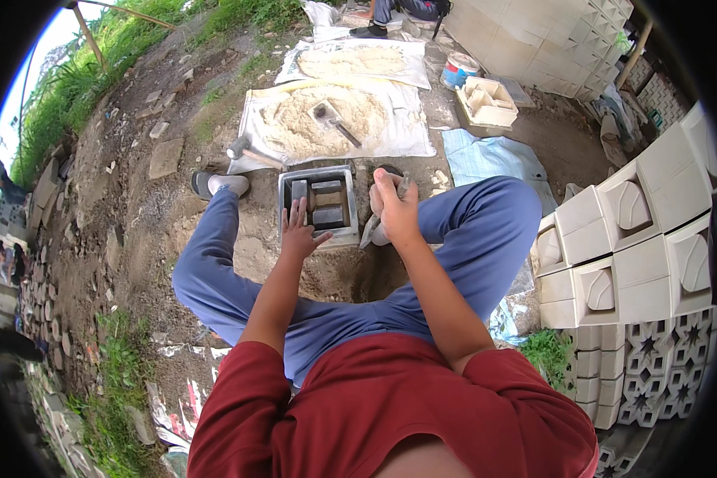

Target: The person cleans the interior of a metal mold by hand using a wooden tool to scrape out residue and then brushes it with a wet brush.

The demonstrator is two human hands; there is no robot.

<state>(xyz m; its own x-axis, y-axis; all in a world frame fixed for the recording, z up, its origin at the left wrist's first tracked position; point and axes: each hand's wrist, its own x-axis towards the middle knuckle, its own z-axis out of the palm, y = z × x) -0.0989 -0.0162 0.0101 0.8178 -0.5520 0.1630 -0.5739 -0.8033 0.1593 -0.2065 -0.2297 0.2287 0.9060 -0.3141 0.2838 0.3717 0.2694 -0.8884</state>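
Note:
Between my feet sits a square grey block mould (353, 237) with raised dark blocks inside it. My left hand (298, 233) lies over its near left part, fingers spread, the fingertips at the long block on the left side. To the right of the mould, my right hand (395, 205) is closed round a trowel (369, 231). The flat grey blade points down beside the mould's right wall; most of the handle is hidden by my fingers.
Beyond the mould, a white sack (413, 143) bears pale powder with a scoop (327, 116) in it. A hammer (251, 153) lies at its left corner. Pale blocks (581, 219) are stacked at right. A bucket (458, 72) and a tub (486, 103) stand far right; another person's leg (382, 12) shows behind.

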